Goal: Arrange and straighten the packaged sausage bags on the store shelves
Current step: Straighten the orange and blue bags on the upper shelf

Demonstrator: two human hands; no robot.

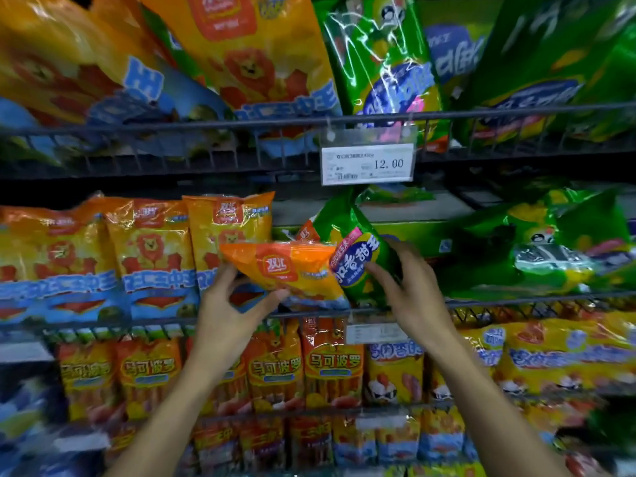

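On the middle wire shelf (206,320), at the far left, a row of orange lion-print sausage bags (148,259) stands upright, side by side and touching. Just right of that row the left hand (229,304) holds an orange sausage bag (292,266) that lies tilted, nearly on its side, above the shelf's front rail — the thumb and the fingers (275,297) are curled round the bag's lower left edge and pinch it. The bag's right end overlaps a green sausage bag (347,249), which stands leaning between the two hands. The right hand (409,287) reaches in beside that green bag with its fingers spread and fairly straight, the index fingertip touching the bag's purple label; it is not closed round anything. Farther right on the same shelf more green bags (550,256) lie slumped and untidy. Above the hands a price tag (367,163) reading 12.00 hangs from the upper shelf rail (516,110), with large orange and green bags standing behind that rail. Below the hands, further rows of orange and yellow sausage packs (275,366) stand upright.
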